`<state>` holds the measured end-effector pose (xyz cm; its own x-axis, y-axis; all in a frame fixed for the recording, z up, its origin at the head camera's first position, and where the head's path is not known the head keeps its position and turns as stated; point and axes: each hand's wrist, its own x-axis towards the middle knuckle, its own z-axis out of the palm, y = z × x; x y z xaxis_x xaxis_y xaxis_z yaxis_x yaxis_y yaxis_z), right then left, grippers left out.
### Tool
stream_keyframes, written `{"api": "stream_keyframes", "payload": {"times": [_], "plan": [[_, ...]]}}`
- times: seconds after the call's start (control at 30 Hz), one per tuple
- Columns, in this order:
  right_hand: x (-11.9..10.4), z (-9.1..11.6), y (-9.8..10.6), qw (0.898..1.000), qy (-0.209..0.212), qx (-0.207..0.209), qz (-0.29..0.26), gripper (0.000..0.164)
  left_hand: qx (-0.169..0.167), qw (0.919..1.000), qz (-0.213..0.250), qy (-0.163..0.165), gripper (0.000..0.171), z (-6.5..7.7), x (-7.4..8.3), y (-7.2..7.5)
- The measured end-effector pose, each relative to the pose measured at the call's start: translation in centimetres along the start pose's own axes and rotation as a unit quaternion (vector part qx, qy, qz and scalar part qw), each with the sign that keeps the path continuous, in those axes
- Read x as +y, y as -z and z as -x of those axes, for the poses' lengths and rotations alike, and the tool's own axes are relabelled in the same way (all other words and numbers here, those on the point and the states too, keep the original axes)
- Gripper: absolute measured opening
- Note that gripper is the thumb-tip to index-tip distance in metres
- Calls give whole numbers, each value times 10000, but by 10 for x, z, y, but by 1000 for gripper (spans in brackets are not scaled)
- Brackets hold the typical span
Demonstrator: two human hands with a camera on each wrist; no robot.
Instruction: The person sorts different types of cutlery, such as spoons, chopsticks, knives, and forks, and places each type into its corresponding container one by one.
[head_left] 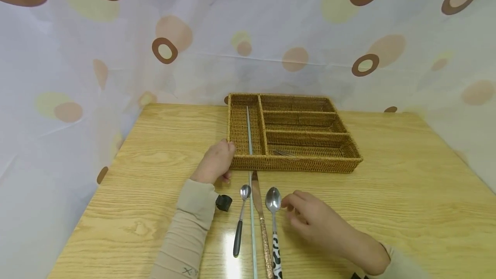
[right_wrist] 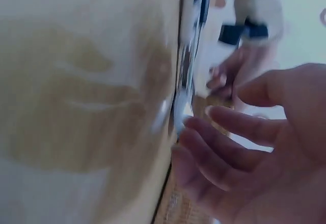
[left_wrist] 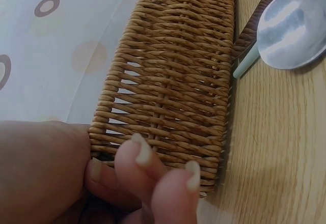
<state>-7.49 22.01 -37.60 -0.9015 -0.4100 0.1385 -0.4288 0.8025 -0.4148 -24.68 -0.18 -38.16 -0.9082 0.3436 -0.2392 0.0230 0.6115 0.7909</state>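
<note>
A wicker cutlery tray (head_left: 294,165) stands mid-table; its front wall fills the left wrist view (left_wrist: 173,71). My left hand (head_left: 215,162) holds its front left corner, curled fingertips (left_wrist: 140,155) against the weave. In front lie a small black-handled spoon (head_left: 244,193), a pale thin stick (head_left: 252,223), a knife (head_left: 257,197) with a patterned handle, and a large spoon (head_left: 273,199) with a cow-print handle. My right hand (head_left: 306,216) hovers just right of the large spoon's bowl, fingers (right_wrist: 219,147) loosely spread, holding nothing. The right wrist view is blurred.
Another pale stick (head_left: 249,128) lies in the tray's left compartment, and a metal piece (head_left: 283,153) in the front right one. A spotted curtain (head_left: 310,33) closes off the back and sides. Bare wooden table (head_left: 407,193) lies right of the tray.
</note>
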Motion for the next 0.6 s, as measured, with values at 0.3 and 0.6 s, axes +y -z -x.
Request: {"api": "stream_keyframes", "payload": {"times": [0.3, 0.6], "plan": [[-14, 10, -13, 9849, -180, -1352, -1064, 18, 14, 10000, 22, -16, 58, 3, 2, 2], [-16, 4, -16, 9840, -372, -1459, -951, 6, 27, 10000, 51, -13, 56, 3, 1, 1]]}}
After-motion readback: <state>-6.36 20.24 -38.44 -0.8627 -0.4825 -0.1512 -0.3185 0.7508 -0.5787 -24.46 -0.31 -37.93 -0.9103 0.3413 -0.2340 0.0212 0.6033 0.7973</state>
